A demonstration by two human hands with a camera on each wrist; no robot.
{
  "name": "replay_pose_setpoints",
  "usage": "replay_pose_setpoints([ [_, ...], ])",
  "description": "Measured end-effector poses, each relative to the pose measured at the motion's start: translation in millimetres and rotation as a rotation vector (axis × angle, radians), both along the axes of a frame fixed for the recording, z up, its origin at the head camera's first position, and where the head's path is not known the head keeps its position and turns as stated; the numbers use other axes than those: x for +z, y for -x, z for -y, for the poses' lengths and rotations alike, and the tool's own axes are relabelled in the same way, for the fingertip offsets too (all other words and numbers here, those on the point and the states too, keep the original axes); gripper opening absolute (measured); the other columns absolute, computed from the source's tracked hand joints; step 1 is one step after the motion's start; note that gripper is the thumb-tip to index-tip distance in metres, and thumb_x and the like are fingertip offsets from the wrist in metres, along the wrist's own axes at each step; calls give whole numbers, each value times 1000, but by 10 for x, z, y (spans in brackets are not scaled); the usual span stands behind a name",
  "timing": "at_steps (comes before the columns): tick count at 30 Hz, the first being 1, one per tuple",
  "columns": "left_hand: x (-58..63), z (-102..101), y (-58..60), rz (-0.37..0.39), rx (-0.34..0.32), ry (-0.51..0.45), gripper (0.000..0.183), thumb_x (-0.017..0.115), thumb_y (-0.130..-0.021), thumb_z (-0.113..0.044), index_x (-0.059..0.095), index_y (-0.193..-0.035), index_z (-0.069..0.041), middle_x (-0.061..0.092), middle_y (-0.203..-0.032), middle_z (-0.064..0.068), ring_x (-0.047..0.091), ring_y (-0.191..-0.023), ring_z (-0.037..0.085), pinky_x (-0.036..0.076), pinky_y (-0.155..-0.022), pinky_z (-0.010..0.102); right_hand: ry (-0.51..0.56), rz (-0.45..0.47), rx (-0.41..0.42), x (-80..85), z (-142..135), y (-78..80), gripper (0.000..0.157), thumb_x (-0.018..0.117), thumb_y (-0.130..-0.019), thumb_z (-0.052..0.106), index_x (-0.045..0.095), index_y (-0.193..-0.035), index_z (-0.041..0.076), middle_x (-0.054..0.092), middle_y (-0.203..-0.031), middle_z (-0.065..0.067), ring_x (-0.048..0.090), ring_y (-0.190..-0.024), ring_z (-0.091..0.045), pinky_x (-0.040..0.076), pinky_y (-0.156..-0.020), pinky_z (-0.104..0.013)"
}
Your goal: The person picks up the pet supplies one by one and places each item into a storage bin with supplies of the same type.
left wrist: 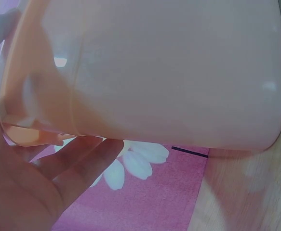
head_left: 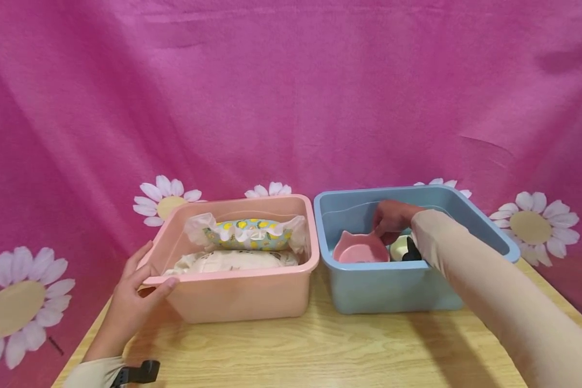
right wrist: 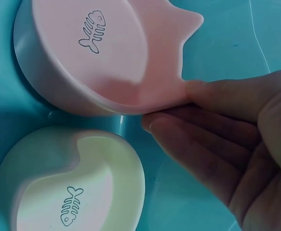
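Observation:
My right hand (head_left: 393,220) reaches into the blue bin (head_left: 393,288). Between thumb and fingers it pinches the rim of a pink cat-shaped pet bowl (right wrist: 154,62), near one pointed ear. A fishbone drawing marks the bowl's inside. Beside it in the bin lies a pale yellow-green bowl (right wrist: 126,192) with a similar fishbone, partly hidden by the right wrist in the head view. My left hand (head_left: 128,304) grips the near left corner of the pink bin (head_left: 242,296), thumb over the rim and fingers along the outer side.
In the pink bin lie a lemon-patterned cloth item (head_left: 257,229) with white ruffles and a cream cloth item (head_left: 242,261). Both bins stand side by side on a wooden table (head_left: 281,350). A magenta curtain (head_left: 291,108) with daisies hangs behind.

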State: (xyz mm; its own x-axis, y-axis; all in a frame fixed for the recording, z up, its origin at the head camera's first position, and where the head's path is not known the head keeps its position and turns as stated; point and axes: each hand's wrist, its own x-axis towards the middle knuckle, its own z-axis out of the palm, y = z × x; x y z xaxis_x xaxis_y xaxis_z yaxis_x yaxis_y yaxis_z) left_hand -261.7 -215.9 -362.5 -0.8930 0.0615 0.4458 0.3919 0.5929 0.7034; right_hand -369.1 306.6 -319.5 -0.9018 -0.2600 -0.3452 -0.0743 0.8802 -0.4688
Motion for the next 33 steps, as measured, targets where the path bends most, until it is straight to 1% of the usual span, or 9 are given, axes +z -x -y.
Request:
replay_pose_setpoints([
  [2, -2, 7, -6, 0, 2, 5, 24, 72, -77, -22, 52, -70, -11, 23, -145, -5, 29, -126, 31, 30, -84, 13, 0, 1, -15, -12, 12, 4, 11, 64, -79, 6, 66, -83, -5, 66, -69, -13, 63, -61, -17, 53, -61, -31],
  [6, -3, 12, -10, 1, 0, 0, 25, 71, -77, -22, 51, -70, -11, 22, -146, -4, 29, -126, 32, 31, -82, 10, -2, -6, -37, -9, 22, -3, 10, 65, -77, 5, 65, -80, -4, 65, -68, -12, 63, -60, -17, 53, -61, -32],
  [16, 0, 1, -6, 10, 1, -5, 25, 71, -77, -23, 51, -70, -10, 22, -146, -3, 29, -126, 32, 32, -86, 16, -3, -6, -46, -38, -3, 7, 7, 64, -76, 3, 63, -77, -4, 64, -66, -11, 62, -59, -17, 53, -60, -32],
  [17, -1, -1, -1, 9, -2, -9, 25, 71, -77, -23, 51, -70, -10, 22, -146, -3, 29, -126, 32, 32, -88, 21, -7, -9, -42, -39, -8, 2, 6, 63, -76, 2, 63, -76, -4, 64, -66, -12, 63, -59, -18, 53, -60, -32],
  [18, -4, -4, 3, 7, -4, -10, 25, 72, -77, -22, 51, -70, -10, 22, -146, -3, 29, -126, 32, 32, -86, 16, -10, -12, -45, -36, -11, -7, 6, 63, -76, 2, 63, -76, -4, 64, -66, -12, 63, -59, -18, 53, -59, -32],
  [20, -12, -8, 6, 5, -6, -11, 24, 72, -77, -22, 51, -70, -10, 22, -146, -3, 30, -125, 33, 33, -86, 15, -22, -16, -40, -29, -17, -22, 5, 62, -76, 1, 63, -76, -4, 64, -66, -12, 63, -60, -19, 53, -59, -32],
  [23, -21, -13, 7, 6, -11, -15, 24, 72, -77, -22, 51, -71, -11, 22, -146, -3, 29, -126, 33, 34, -88, 21, -32, -15, -39, -29, -26, -29, 5, 60, -77, 0, 63, -76, -4, 64, -66, -13, 64, -60, -20, 53, -59, -32],
  [24, -20, -15, 3, 3, -9, -10, 25, 72, -77, -23, 51, -71, -11, 22, -146, -3, 30, -125, 33, 34, -85, 16, -29, -14, -41, -29, -24, -32, 5, 60, -77, -1, 63, -77, -5, 64, -66, -13, 64, -60, -20, 53, -59, -33],
  [33, -2, 4, -1, -20, -19, -15, 25, 73, -76, -20, 51, -69, -11, 22, -145, -1, 30, -125, 35, 33, -79, 9, 3, -7, -34, -36, -6, -37, 7, 58, -77, -3, 63, -79, -7, 65, -67, -13, 64, -60, -20, 53, -59, -33],
])
